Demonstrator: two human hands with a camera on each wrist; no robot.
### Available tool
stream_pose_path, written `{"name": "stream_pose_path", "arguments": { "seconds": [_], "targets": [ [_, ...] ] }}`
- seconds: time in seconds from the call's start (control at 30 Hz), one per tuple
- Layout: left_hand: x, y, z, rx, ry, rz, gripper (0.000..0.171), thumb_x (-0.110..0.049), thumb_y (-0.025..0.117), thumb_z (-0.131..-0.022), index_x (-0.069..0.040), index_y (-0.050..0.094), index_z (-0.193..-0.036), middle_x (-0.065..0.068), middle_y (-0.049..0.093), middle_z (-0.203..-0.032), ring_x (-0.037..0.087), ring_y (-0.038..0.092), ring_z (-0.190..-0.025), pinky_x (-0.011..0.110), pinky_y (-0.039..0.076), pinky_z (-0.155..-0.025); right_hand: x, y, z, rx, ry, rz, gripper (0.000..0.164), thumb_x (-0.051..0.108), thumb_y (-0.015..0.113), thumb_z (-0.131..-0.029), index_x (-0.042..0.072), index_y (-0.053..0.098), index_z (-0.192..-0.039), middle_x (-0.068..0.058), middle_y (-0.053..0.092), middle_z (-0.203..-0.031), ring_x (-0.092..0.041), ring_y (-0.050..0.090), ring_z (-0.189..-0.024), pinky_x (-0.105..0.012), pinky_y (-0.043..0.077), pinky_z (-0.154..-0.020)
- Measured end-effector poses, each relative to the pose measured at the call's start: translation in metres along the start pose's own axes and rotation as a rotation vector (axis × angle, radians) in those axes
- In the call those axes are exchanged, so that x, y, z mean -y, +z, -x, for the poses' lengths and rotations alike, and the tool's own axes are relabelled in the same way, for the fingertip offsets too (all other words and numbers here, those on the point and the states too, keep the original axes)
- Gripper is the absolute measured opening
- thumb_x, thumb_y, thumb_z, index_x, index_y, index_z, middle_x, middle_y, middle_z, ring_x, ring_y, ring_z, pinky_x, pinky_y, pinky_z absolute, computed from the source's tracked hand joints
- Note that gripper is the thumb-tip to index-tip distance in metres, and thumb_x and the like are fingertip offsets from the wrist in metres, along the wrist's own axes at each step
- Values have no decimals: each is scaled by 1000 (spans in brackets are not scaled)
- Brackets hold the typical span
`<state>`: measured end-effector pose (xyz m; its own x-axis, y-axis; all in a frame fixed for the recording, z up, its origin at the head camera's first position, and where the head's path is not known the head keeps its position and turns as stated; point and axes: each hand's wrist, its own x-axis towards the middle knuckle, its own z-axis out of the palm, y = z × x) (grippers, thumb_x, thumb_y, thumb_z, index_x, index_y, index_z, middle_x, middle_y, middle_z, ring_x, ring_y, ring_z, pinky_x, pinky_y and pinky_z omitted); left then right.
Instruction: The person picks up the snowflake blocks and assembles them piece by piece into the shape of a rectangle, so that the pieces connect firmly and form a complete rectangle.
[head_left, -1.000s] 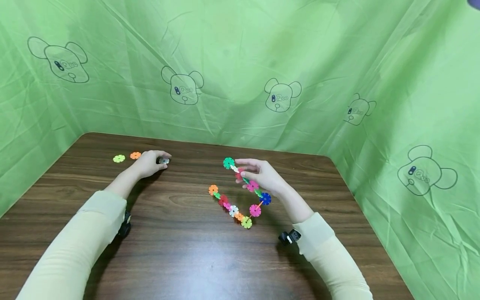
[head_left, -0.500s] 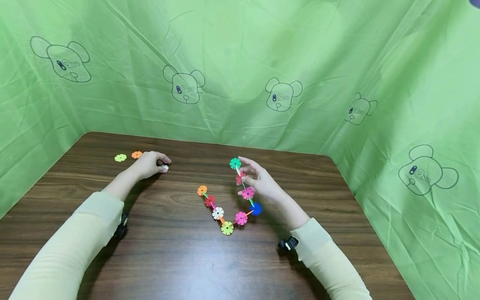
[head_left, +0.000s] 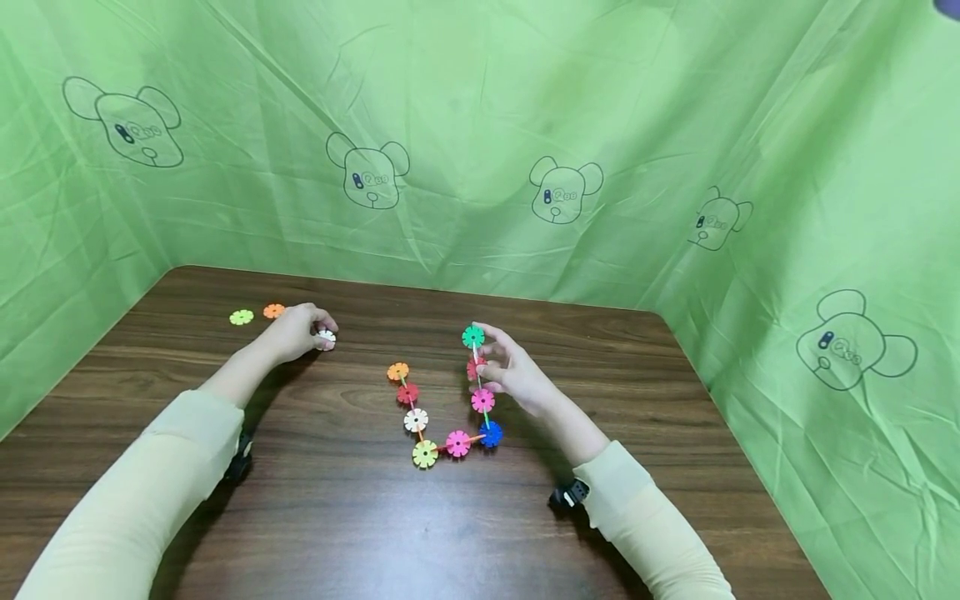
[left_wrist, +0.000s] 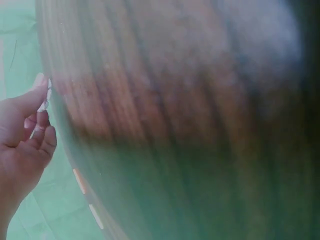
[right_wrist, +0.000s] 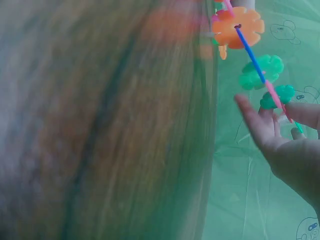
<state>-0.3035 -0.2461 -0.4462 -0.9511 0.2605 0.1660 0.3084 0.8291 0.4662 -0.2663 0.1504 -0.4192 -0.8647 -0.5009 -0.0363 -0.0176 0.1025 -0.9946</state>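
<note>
My left hand (head_left: 297,335) pinches a white notched snowflake disc (head_left: 327,337) between thumb and fingers, low over the left back of the table; the left wrist view shows the same disc (left_wrist: 47,97) edge-on at the fingertips. Right of centre, my right hand (head_left: 519,377) grips a chain of interlocked snowflake discs (head_left: 483,401) near its red disc (head_left: 474,367). A green disc (head_left: 473,337) ends the chain above the thumb. From there it bends in a U through a blue disc (head_left: 491,434) and a yellow-green disc (head_left: 425,454) to an orange disc (head_left: 397,372).
Two loose discs, one yellow-green (head_left: 242,317) and one orange (head_left: 273,311), lie on the wooden table (head_left: 360,517) left of my left hand. A green cloth (head_left: 465,225) with printed bear heads surrounds the back and sides.
The chain's hanging part has swung left and turned, its discs now facing up more. My right hand has come slightly nearer. The white disc has tipped and moved a little nearer with my left fingers.
</note>
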Motion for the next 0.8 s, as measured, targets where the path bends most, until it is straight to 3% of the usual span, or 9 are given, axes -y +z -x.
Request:
{"name": "stream_pose_path", "arguments": {
  "seconds": [0.1, 0.33, 0.57, 0.8],
  "targets": [
    [-1, -2, 1, -30, 1, 36, 14, -9, 78, -77, -4, 69, -86, 7, 60, -80, 19, 55, -75, 33, 43, -67, 0, 1, 0, -22, -1, -3, 64, -6, 53, -90, 29, 37, -141, -11, 50, -112, -19, 61, -90, -38, 55, -74],
    [-10, -7, 4, -67, -1, 95, 13, -15, 76, -80, -7, 68, -86, 3, 65, -77, 15, 58, -71, 29, 46, -65, -1, 2, -1, 16, -25, -59, 66, -9, 53, -89, 23, 32, -143, -28, 46, -122, -47, 62, -95, -44, 56, -74],
    [-34, -10, 3, -160, 26, 134, 12, -18, 78, -78, -12, 71, -84, 1, 69, -77, 15, 61, -70, 27, 44, -62, -2, 8, -6, 23, -13, -79, 65, -10, 57, -88, 23, 35, -139, -13, 48, -109, -24, 64, -86, -48, 55, -77],
    [-68, -13, 2, -221, 26, 167, 10, -23, 77, -79, -15, 72, -82, -1, 70, -77, 15, 61, -71, 29, 45, -64, 2, 15, -11, 14, -20, -131, 57, -14, 54, -86, 10, 39, -135, -12, 49, -104, -19, 63, -83, -50, 54, -80]
  ]
}}
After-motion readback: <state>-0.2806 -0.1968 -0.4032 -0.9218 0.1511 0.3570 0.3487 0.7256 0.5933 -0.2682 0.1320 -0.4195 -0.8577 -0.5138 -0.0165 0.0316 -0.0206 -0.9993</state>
